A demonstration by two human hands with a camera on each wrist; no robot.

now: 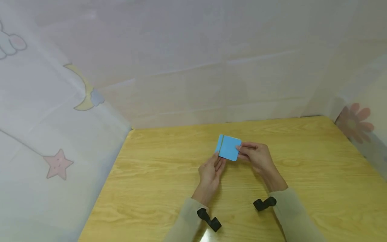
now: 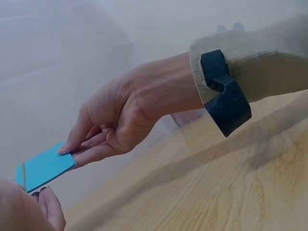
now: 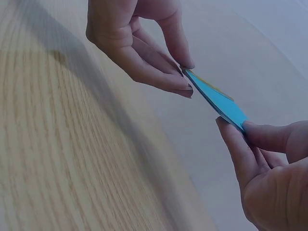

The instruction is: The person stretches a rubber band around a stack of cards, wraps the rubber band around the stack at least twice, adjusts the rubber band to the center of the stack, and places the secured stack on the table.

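Note:
Both hands hold a small, flat blue notebook [image 1: 230, 148] with a thin yellowish elastic band [image 1: 222, 145] near its left edge. My left hand [image 1: 210, 172] pinches the lower left corner between thumb and fingers. At the right edge, my right hand [image 1: 257, 156] pinches it, thumb on top and fingers beneath. In the right wrist view the notebook [image 3: 220, 102] appears nearly edge-on, tilted and raised above the table. The left wrist view shows its blue cover [image 2: 48, 165] lying between the two hands.
Beneath the hands is a wood-grain table [image 1: 151, 181]. Pale fabric walls with a printed moon [image 1: 86, 90], star [image 1: 59, 164] and flower [image 1: 356, 122] stand around its back and sides. A black band with a camera [image 1: 209, 220] is on each sleeve.

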